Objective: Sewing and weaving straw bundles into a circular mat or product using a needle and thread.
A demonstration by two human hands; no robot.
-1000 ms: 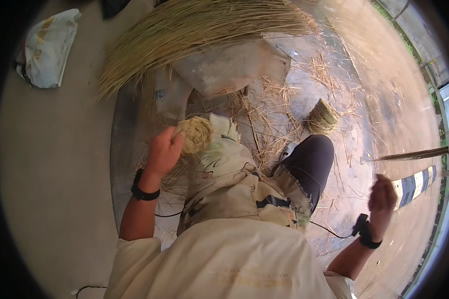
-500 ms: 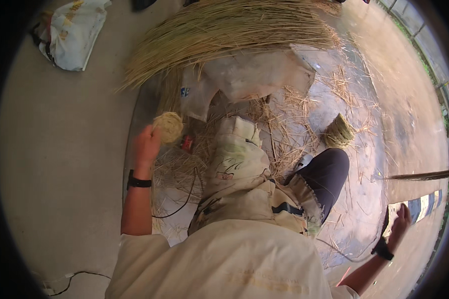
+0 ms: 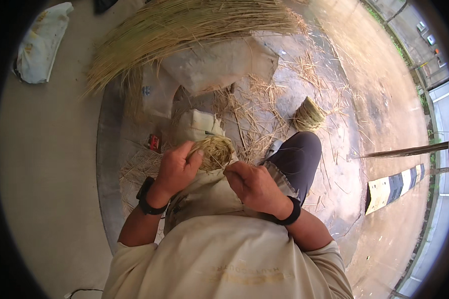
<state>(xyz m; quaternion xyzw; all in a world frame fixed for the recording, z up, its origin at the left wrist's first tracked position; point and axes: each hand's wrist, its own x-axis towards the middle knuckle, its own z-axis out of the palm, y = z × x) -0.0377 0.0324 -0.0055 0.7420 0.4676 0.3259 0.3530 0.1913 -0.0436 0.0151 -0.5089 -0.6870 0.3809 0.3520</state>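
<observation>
Over my lap, my left hand (image 3: 178,168) grips the near left edge of a round coiled straw piece (image 3: 215,152), thumb on top. Loose straw ends stick out around its rim. Close to the coil's lower right edge, my right hand (image 3: 254,185) is closed in a pinch; what sits between its fingertips is too small to make out. A beige cloth (image 3: 198,123) covers my leg beneath the work. Beyond my right knee stands a second straw coil (image 3: 309,114), shaped like a small cup.
A large bundle of long straw (image 3: 194,30) lies across the far side, with a pale sack (image 3: 219,62) just before it. Straw scraps (image 3: 244,107) litter the mat. A small red packet (image 3: 154,142) is left of my lap. A white bag (image 3: 44,45) lies far left.
My right hand has come in from far out at the right to the coil. My left hand has brought the coil from the left to over my lap. The view has shifted right.
</observation>
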